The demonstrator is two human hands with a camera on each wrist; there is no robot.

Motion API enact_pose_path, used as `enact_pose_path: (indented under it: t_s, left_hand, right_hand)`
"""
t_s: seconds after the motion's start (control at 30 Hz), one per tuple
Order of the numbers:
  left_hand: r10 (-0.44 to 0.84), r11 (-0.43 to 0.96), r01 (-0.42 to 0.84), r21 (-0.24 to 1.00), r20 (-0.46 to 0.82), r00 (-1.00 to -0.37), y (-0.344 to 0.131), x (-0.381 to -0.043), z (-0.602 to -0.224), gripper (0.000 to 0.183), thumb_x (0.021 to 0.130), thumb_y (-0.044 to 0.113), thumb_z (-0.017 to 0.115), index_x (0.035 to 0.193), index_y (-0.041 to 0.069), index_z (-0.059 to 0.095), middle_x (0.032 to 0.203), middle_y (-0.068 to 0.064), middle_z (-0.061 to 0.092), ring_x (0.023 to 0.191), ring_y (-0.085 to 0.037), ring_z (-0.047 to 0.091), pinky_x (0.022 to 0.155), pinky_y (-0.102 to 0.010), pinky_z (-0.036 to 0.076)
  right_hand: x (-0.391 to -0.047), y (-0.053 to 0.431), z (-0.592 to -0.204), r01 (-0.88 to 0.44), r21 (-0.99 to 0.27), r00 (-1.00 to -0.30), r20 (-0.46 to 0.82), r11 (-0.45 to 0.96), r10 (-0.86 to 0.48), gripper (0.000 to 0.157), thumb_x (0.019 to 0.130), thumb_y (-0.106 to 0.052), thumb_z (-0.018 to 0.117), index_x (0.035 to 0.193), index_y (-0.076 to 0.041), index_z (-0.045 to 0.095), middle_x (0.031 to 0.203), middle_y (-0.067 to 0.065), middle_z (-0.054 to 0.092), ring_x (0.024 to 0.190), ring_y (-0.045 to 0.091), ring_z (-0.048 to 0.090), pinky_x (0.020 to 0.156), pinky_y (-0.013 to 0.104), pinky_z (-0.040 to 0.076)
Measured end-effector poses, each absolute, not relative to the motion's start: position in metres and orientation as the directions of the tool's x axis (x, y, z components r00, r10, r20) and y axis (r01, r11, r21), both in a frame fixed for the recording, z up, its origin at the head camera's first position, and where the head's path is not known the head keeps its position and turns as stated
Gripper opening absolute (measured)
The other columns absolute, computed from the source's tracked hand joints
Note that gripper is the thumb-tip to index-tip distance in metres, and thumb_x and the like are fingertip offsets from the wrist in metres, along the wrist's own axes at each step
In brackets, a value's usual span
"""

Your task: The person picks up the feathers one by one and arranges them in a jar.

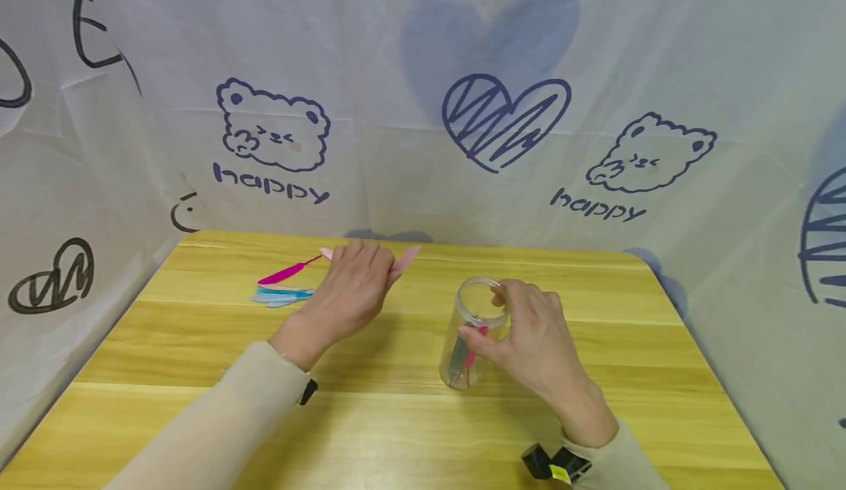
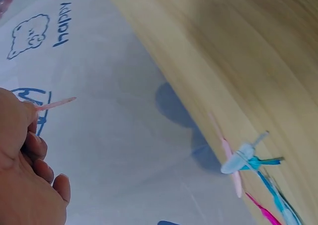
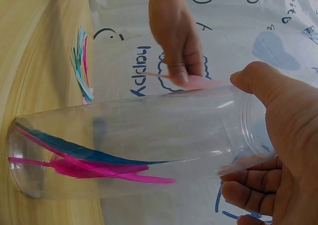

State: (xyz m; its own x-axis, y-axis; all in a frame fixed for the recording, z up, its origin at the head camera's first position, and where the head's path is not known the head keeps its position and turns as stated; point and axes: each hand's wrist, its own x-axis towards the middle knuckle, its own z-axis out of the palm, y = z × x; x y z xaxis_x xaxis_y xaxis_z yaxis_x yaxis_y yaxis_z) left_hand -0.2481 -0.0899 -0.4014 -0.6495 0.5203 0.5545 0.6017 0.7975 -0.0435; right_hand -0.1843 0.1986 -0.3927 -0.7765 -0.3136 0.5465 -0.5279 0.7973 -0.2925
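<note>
My left hand (image 1: pixel 353 280) is raised over the back of the table, pinching a light pink feather-shaped pen (image 1: pixel 406 258). In the left wrist view, the pen's thin end (image 2: pixel 59 104) sticks out beyond the thumb. With thumb and fingers around its upper part, my right hand (image 1: pixel 538 332) holds a clear jar (image 1: pixel 452 339), which stands on the table with its open mouth up. Inside the jar lean a dark blue feather-shaped piece (image 3: pixel 94 146) and magenta ones (image 3: pixel 74 168). The left hand hides part of its pen.
Left of the left hand lie several blue and pale feather-shaped pieces (image 1: pixel 280 297) and a magenta one (image 1: pixel 283 275). A light pink one (image 2: pixel 237 183) lies at the table's back edge. A printed cloth (image 1: pixel 383 174) hangs behind the wooden table (image 1: pixel 370 431).
</note>
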Motion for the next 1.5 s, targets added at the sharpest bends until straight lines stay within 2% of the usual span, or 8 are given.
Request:
enact_pose_path:
  t_s: [0.13, 0.4, 0.63, 0.8, 1.0, 1.3, 1.5]
  left_hand:
    - [0.511, 0.79, 0.611, -0.045, 0.599, -0.617, -0.086, -0.246, -0.395, 0.026, 0.109, 0.025, 0.058, 0.093, 0.006, 0.052, 0.082, -0.006, 0.042, 0.079, -0.027, 0.036, 0.072, -0.037, 0.025]
    - [0.517, 0.755, 0.656, -0.024, 0.637, -0.571, -0.079, -0.239, -0.382, 0.032, 0.113, 0.03, 0.049, 0.093, 0.005, 0.05, 0.081, -0.006, 0.04, 0.082, -0.028, 0.036, 0.077, -0.04, 0.029]
    - [0.546, 0.721, 0.691, -0.059, 0.662, -0.513, -0.068, -0.231, -0.367, 0.028, 0.111, 0.027, 0.052, 0.094, 0.005, 0.051, 0.082, -0.005, 0.042, 0.081, -0.027, 0.036, 0.076, -0.041, 0.028]
    - [0.561, 0.689, 0.721, -0.071, 0.683, -0.468, -0.055, -0.223, -0.351, 0.022, 0.108, 0.023, 0.06, 0.096, 0.006, 0.053, 0.085, -0.005, 0.046, 0.083, -0.026, 0.039, 0.077, -0.04, 0.03]
    - [0.583, 0.647, 0.757, -0.089, 0.697, -0.416, -0.038, -0.214, -0.334, 0.021, 0.108, 0.023, 0.06, 0.098, 0.006, 0.055, 0.085, -0.004, 0.045, 0.083, -0.024, 0.037, 0.078, -0.039, 0.029]
    - [0.601, 0.604, 0.792, -0.082, 0.7, -0.385, -0.02, -0.208, -0.323, 0.015, 0.105, 0.019, 0.066, 0.099, 0.007, 0.058, 0.086, -0.003, 0.05, 0.084, -0.023, 0.039, 0.079, -0.039, 0.032]
    - [0.615, 0.581, 0.809, -0.086, 0.697, -0.368, -0.008, -0.208, -0.325, 0.015, 0.104, 0.019, 0.067, 0.097, 0.009, 0.058, 0.085, -0.001, 0.05, 0.082, -0.021, 0.037, 0.078, -0.037, 0.031]
  right_hand:
    - [-0.184, 0.198, -0.392, -0.521, -0.3, -0.784, 0.54, 0.799, -0.308, 0.068, 0.074, -0.048, 0.093, 0.116, -0.006, 0.06, 0.098, 0.006, 0.066, 0.087, 0.025, 0.063, 0.084, 0.042, 0.041]
    - [-0.183, 0.197, -0.393, -0.518, -0.3, -0.785, 0.538, 0.801, -0.306, 0.069, 0.074, -0.05, 0.093, 0.116, -0.006, 0.06, 0.097, 0.005, 0.067, 0.085, 0.024, 0.063, 0.083, 0.042, 0.041]
    - [-0.183, 0.197, -0.393, -0.533, -0.285, -0.77, 0.553, 0.797, -0.317, 0.071, 0.072, -0.048, 0.094, 0.116, -0.007, 0.057, 0.096, 0.005, 0.067, 0.085, 0.024, 0.064, 0.082, 0.041, 0.04]
    - [-0.183, 0.198, -0.394, -0.551, -0.266, -0.752, 0.57, 0.791, -0.331, 0.069, 0.074, -0.05, 0.092, 0.115, -0.008, 0.057, 0.095, 0.005, 0.066, 0.083, 0.023, 0.062, 0.08, 0.04, 0.039]
    - [-0.185, 0.2, -0.396, -0.584, -0.241, -0.711, 0.613, 0.775, -0.345, 0.068, 0.076, -0.055, 0.089, 0.113, -0.008, 0.057, 0.093, 0.004, 0.066, 0.08, 0.022, 0.062, 0.076, 0.037, 0.036]
    - [-0.185, 0.199, -0.395, -0.586, -0.219, -0.692, 0.637, 0.78, -0.34, 0.068, 0.069, -0.045, 0.096, 0.11, -0.006, 0.058, 0.091, 0.005, 0.065, 0.079, 0.022, 0.061, 0.074, 0.036, 0.034]
    - [-0.186, 0.199, -0.396, -0.591, -0.222, -0.69, 0.638, 0.775, -0.344, 0.065, 0.071, -0.045, 0.094, 0.112, -0.008, 0.06, 0.091, 0.004, 0.066, 0.08, 0.022, 0.063, 0.074, 0.036, 0.035]
